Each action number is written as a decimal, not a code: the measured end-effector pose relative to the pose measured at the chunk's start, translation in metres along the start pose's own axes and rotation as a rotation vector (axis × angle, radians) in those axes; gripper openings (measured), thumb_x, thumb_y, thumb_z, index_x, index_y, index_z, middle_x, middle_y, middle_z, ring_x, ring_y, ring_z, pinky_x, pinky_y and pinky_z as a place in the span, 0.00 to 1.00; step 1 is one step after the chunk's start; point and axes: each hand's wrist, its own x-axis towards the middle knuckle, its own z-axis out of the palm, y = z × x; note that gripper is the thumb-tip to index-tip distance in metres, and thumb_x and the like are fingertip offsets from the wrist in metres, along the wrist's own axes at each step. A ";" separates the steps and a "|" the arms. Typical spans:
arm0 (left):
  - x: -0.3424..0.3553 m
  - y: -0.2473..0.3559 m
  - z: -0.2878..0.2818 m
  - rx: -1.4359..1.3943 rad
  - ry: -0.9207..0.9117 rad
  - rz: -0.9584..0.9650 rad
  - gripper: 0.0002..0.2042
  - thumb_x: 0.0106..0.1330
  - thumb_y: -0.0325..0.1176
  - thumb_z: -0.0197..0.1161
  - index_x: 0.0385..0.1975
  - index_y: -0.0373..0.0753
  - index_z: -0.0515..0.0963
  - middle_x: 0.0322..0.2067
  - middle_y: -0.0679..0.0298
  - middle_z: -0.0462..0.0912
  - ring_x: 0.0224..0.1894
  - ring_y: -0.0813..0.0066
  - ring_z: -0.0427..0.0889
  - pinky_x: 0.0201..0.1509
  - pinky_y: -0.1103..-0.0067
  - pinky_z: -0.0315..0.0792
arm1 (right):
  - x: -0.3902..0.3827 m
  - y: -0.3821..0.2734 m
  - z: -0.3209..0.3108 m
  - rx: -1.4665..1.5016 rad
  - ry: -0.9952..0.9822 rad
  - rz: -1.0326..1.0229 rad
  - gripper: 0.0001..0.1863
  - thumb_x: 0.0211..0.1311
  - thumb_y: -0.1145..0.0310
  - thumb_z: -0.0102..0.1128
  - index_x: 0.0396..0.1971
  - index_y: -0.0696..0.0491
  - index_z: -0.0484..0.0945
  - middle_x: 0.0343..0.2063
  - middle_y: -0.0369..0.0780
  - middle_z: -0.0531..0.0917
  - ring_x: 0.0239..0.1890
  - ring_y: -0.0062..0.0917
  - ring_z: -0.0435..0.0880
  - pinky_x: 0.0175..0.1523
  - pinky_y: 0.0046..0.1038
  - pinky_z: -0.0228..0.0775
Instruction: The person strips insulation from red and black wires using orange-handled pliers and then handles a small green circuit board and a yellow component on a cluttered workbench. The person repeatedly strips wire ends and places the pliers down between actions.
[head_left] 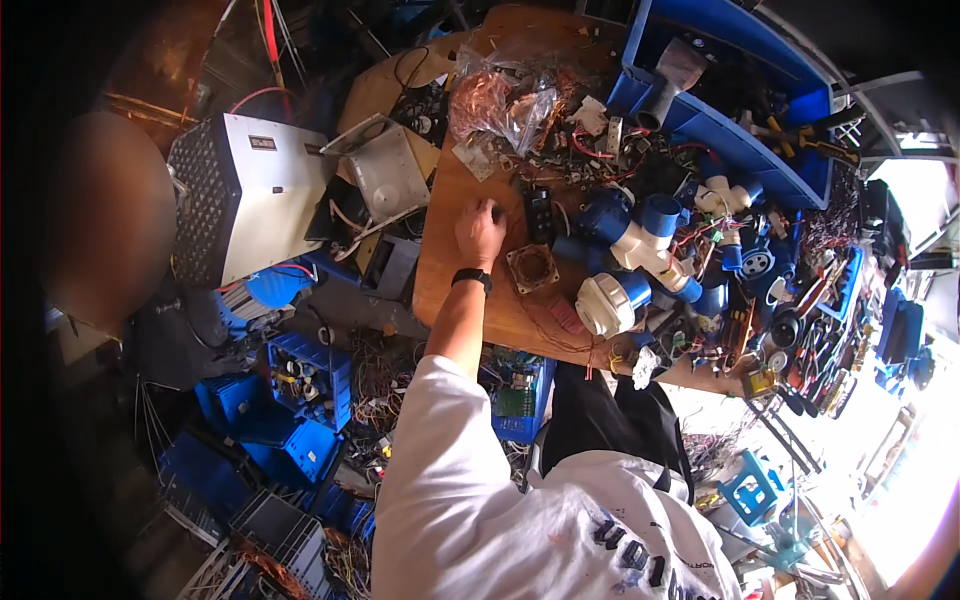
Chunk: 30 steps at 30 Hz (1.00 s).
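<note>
My left hand (480, 236) rests over the left part of the wooden table (445, 270), with a dark band around the wrist. Its fingers are curled and closed on a small dark piece (497, 212), too small to name. Just right of the hand lies a black oblong part (539, 216) with several raised sections. Nearer to me is a square brown frame (532, 267) with a round opening. Farther right, white-and-blue plastic pipe fittings (640, 245) lie heaped beside a ribbed white cap (602, 305). No part of my right hand can be seen.
A clear bag of copper wire (485, 105) and loose circuit scraps lie at the table's far side. A large blue bin (725, 125) stands far right; hand tools (835, 345) crowd the right. Left are a white metal case (275, 200), a person (105, 220) and blue crates (310, 375).
</note>
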 end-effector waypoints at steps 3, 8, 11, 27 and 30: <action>0.017 0.012 0.008 -0.092 -0.046 -0.043 0.09 0.57 0.34 0.63 0.37 0.42 0.78 0.35 0.57 0.79 0.38 0.55 0.80 0.38 0.65 0.75 | 0.000 -0.001 0.004 0.009 -0.013 -0.002 0.19 0.62 0.52 0.52 0.38 0.53 0.80 0.34 0.44 0.83 0.39 0.38 0.81 0.42 0.40 0.73; 0.042 0.018 0.027 -0.128 -0.085 0.085 0.11 0.60 0.33 0.60 0.42 0.42 0.77 0.36 0.55 0.81 0.39 0.49 0.79 0.43 0.61 0.73 | -0.001 -0.001 0.007 0.016 -0.020 0.001 0.19 0.62 0.52 0.52 0.38 0.53 0.80 0.33 0.43 0.82 0.38 0.37 0.81 0.41 0.40 0.73; 0.043 0.012 0.037 -0.185 -0.171 0.004 0.12 0.60 0.32 0.59 0.43 0.42 0.77 0.36 0.52 0.81 0.41 0.48 0.79 0.43 0.60 0.72 | 0.000 -0.002 0.009 0.022 -0.018 -0.005 0.19 0.62 0.52 0.53 0.38 0.53 0.80 0.33 0.43 0.82 0.38 0.37 0.81 0.41 0.39 0.74; 0.045 0.018 0.028 0.008 -0.242 -0.066 0.11 0.58 0.38 0.63 0.36 0.41 0.81 0.31 0.53 0.83 0.37 0.51 0.81 0.40 0.62 0.74 | -0.002 0.001 0.020 0.041 -0.025 -0.004 0.19 0.62 0.51 0.53 0.38 0.53 0.79 0.31 0.41 0.82 0.35 0.34 0.81 0.39 0.38 0.74; 0.048 0.021 0.020 -0.031 -0.143 -0.187 0.11 0.58 0.40 0.62 0.34 0.39 0.82 0.31 0.52 0.83 0.36 0.53 0.82 0.39 0.63 0.75 | -0.001 0.002 0.019 0.042 -0.023 -0.005 0.19 0.63 0.51 0.53 0.38 0.53 0.79 0.31 0.41 0.82 0.35 0.34 0.81 0.38 0.37 0.74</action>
